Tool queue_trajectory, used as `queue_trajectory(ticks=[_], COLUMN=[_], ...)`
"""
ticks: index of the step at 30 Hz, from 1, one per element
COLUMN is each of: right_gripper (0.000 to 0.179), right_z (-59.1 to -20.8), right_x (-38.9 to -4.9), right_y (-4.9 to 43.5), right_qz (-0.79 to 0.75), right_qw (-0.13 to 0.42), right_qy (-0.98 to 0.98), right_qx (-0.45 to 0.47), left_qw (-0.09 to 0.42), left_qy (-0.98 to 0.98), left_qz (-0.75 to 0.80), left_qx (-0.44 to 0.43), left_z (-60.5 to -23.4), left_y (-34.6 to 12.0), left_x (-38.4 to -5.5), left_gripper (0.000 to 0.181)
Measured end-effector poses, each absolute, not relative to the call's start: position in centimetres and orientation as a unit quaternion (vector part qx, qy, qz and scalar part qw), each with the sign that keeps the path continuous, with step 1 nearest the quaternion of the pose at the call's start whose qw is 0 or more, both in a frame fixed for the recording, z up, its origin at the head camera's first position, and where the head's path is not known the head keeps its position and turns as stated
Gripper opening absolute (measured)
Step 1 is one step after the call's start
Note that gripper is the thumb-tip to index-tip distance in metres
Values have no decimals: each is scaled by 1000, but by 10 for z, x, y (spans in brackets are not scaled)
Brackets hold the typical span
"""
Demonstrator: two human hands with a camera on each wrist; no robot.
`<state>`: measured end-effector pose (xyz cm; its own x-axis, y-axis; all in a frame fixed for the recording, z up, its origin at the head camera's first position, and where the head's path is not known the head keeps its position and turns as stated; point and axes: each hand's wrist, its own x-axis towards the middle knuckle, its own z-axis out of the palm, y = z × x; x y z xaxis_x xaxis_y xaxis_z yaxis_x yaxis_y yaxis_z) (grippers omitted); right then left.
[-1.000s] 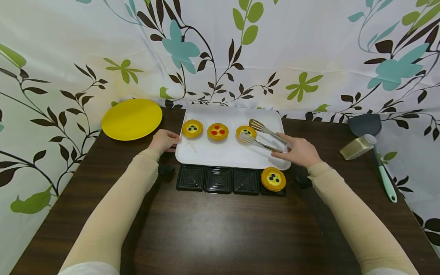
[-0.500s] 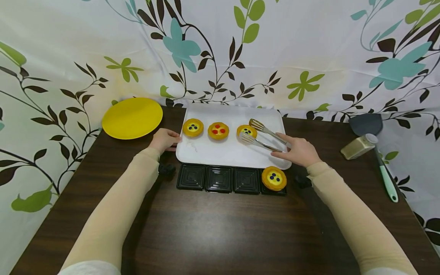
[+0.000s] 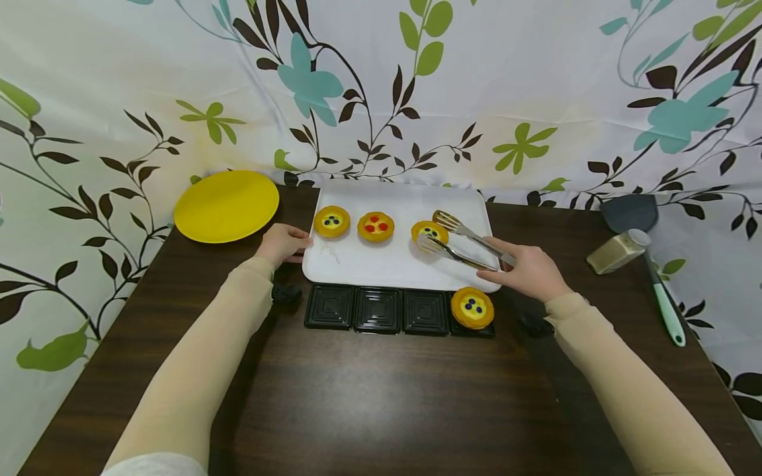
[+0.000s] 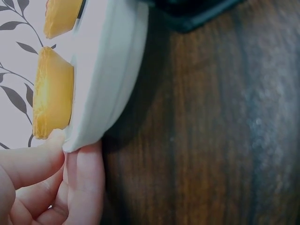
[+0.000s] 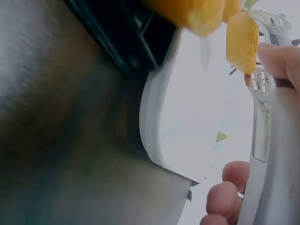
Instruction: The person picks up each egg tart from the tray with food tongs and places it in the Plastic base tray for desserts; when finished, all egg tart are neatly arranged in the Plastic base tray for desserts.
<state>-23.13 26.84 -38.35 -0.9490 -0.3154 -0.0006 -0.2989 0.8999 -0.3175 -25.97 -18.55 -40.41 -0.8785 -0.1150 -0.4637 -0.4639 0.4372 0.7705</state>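
Note:
My left hand (image 3: pixel 284 243) pinches the left rim of the white tray (image 3: pixel 381 271), thumb on top and fingers beneath in the left wrist view. My right hand (image 3: pixel 530 268) holds metal tongs (image 3: pixel 470 237), whose slotted ends stand on either side of an egg tart (image 3: pixel 430 229) with dark blue dots. That tart is partly hidden by one tong end. Left of it on the tray are a tart with red dots (image 3: pixel 376 227) and another blue-dotted tart (image 3: pixel 331 222). A further blue-dotted tart (image 3: pixel 473 309) sits in the rightmost compartment of the black plastic tray (image 3: pixel 378 309).
A yellow plate (image 3: pixel 226 206) lies at the back left. On the right, a shaker jar (image 3: pixel 618 251) lies against a spatula (image 3: pixel 665 304) with a dark head and mint handle. A patterned cloth (image 3: pixel 381 92) hangs behind the dark wooden table (image 3: pixel 381 396).
My right hand and the tongs have shifted slightly to the right, and the tart between the tong ends has moved a little right and nearer. My left hand stays on the tray rim.

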Motion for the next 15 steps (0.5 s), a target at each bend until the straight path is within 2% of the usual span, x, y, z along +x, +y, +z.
queue_trajectory(ticks=[10,15], right_gripper=[77,77], right_z=[-375,-370], right_x=[-190,-172], right_y=[275,275], right_qz=[-175,-178], right_qw=[-4,0], right_qy=[969,969], right_qx=[-177,-174], left_qw=[176,174], left_qy=[829,830], left_qz=[504,503], left_qx=[-168,-168], left_z=[-401,-402], left_y=[-185,-185], left_x=[-255,-256], left_gripper=[37,38])
